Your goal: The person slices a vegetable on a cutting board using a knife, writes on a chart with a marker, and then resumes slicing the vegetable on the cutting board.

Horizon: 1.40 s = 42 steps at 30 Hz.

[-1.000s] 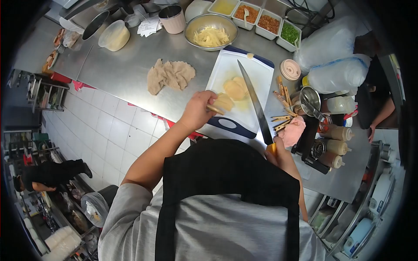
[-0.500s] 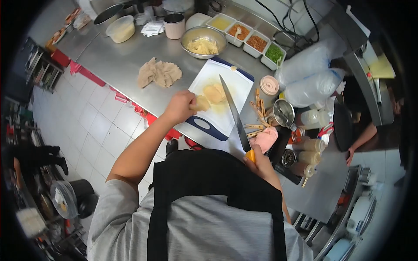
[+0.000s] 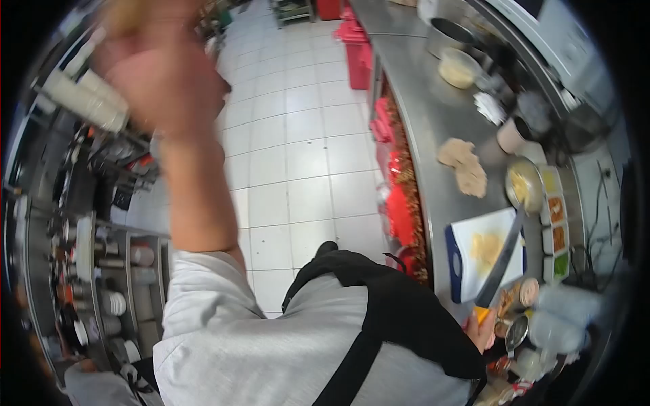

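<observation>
My left hand is raised close to the camera at the upper left, over the floor, and smeared by motion. A yellowish blur shows at its finger end, but its fingers cannot be made out. Low on the right, my right hand grips the yellow handle of a long kitchen knife. The blade lies across the white cutting board with dark blue ends. Pale yellow slices rest on the board beside the blade. Beyond the knife tip is a metal bowl of pale yellow strips.
A crumpled beige cloth lies on the steel counter. White containers of toppings line its back. Bottles and bags crowd the near right. White floor tiles lie between the counter and shelving. A red bin stands farther off.
My left hand has left the board, where it held a pale yellow piece, and swung up and left. The view has turned left. The knife stays in my right hand.
</observation>
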Motion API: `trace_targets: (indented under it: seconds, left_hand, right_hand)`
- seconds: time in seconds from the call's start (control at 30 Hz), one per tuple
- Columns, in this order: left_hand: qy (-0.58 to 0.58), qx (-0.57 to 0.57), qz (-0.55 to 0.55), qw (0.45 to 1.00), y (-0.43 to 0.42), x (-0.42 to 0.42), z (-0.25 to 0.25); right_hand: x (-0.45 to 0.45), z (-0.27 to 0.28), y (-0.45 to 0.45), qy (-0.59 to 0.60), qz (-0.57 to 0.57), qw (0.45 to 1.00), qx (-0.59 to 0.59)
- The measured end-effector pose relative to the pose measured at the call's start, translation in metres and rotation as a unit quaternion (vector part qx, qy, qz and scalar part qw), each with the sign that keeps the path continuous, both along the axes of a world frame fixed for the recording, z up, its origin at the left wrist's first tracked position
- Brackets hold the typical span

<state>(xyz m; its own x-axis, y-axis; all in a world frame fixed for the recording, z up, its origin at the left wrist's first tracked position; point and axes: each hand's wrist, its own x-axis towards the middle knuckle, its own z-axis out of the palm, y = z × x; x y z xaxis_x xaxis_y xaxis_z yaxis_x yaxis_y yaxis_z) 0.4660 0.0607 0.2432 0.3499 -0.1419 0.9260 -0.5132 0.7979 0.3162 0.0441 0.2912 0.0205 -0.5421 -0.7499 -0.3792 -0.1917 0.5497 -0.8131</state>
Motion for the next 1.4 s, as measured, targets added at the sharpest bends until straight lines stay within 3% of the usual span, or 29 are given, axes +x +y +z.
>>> trace_targets:
  seconds: [0.03,0.1,0.13,0.2,0.27,0.33,0.37,0.4,0.43,0.47,0.5,0.53,0.6,0.63,0.67,0.7,0.77,0.8,0.87,0.93,0.97,1.0,1.1,1.2,1.27,1.33,1.4]
  left_hand:
    - [0.068,-0.024,0.143,0.987,0.026,0.027,0.028]
    - [0.024,-0.114,0.422,0.899,0.087,0.068,0.065]
    - [-0.078,-0.207,0.482,0.848,0.098,0.091,0.083]
    - [-0.243,-0.393,0.612,0.642,0.116,0.131,0.119]
    - [-0.089,-0.225,0.763,0.600,0.117,0.149,0.119]
    - [-0.091,-0.179,0.753,0.626,0.087,0.221,0.094]
    - [-0.290,-0.303,0.620,0.663,0.086,0.311,0.068]
    - [-0.360,-0.099,0.731,0.572,0.078,0.341,0.034]
    - [-0.262,0.155,0.700,0.646,0.042,0.426,-0.035]
    - [-0.346,0.367,0.728,0.465,0.015,0.438,-0.094]
    - [-0.348,0.429,0.702,0.450,0.014,0.471,-0.190]
    - [-0.311,0.584,0.583,0.471,0.031,0.472,-0.257]
    - [-0.118,0.717,0.461,0.510,0.042,0.417,-0.364]
    - [-0.077,0.751,0.385,0.531,0.050,0.374,-0.425]
    - [-0.162,0.797,0.339,0.473,0.062,0.354,-0.543]
    - [-0.229,0.888,0.205,0.342,0.077,0.281,-0.599]
    - [-0.112,0.926,-0.206,0.296,0.090,0.208,-0.577]
    - [-0.076,0.912,-0.299,0.270,0.084,0.199,-0.569]
    - [-0.257,0.862,-0.221,0.377,0.055,0.234,-0.581]
    - [-0.387,0.820,-0.140,0.397,0.002,0.284,-0.580]
    - [-0.414,0.803,-0.038,0.426,-0.018,0.284,-0.546]
    - [-0.345,0.790,0.014,0.507,-0.040,0.287,-0.540]
    - [-0.200,0.749,-0.046,0.630,-0.089,0.199,-0.475]
    - [-0.220,0.600,-0.223,0.736,-0.122,0.060,-0.462]
    - [-0.217,0.531,-0.392,0.720,-0.101,-0.069,-0.392]
    - [-0.355,0.385,-0.448,0.725,-0.074,-0.171,-0.330]
    - [-0.413,0.391,-0.508,0.646,-0.053,-0.243,-0.285]
  right_hand:
    - [0.009,0.014,-0.012,0.021,0.027,0.999,0.029]
    - [0.020,0.016,-0.032,0.055,0.033,0.998,0.003]
    - [0.022,0.010,-0.041,0.038,0.019,0.999,-0.020]
    - [0.033,0.008,-0.060,0.033,0.025,0.999,-0.030]
    - [0.049,0.012,-0.080,0.037,0.063,0.997,-0.023]
    - [0.071,0.014,-0.097,0.020,0.085,0.996,-0.035]
    - [0.083,0.015,-0.104,0.012,0.093,0.995,-0.041]
    - [0.094,0.014,-0.110,0.001,0.090,0.995,-0.038]
    - [0.107,0.017,-0.116,-0.002,0.098,0.994,-0.037]
    - [0.121,0.021,-0.119,-0.005,0.108,0.994,-0.035]
    - [0.133,0.023,-0.122,-0.011,0.117,0.993,-0.032]
    - [0.141,0.025,-0.124,0.019,0.121,0.992,-0.011]
    - [0.157,0.028,-0.124,0.014,0.134,0.991,-0.021]
    - [0.164,0.026,-0.122,0.011,0.134,0.991,-0.025]
    - [0.168,0.022,-0.119,0.013,0.141,0.989,-0.035]
    - [0.169,0.016,-0.114,0.019,0.148,0.988,-0.043]
    - [0.159,-0.010,-0.106,0.091,0.187,0.975,-0.081]
    - [0.144,-0.037,-0.102,0.157,0.210,0.959,-0.108]
    - [0.137,-0.035,-0.074,0.201,0.200,0.954,-0.092]
    - [0.171,0.002,-0.073,0.146,0.132,0.980,-0.038]
    - [0.181,0.020,-0.070,0.113,0.100,0.988,-0.018]
    - [0.181,0.023,-0.063,0.103,0.070,0.992,-0.018]
    - [0.163,0.012,-0.027,0.076,-0.012,0.997,-0.009]
    - [0.142,0.007,0.003,0.062,-0.081,0.995,-0.001]
    - [0.128,0.000,0.020,0.057,-0.120,0.991,-0.006]
    - [0.112,-0.005,0.036,0.059,-0.138,0.989,0.001]
    - [0.098,-0.006,0.048,0.061,-0.148,0.987,0.015]
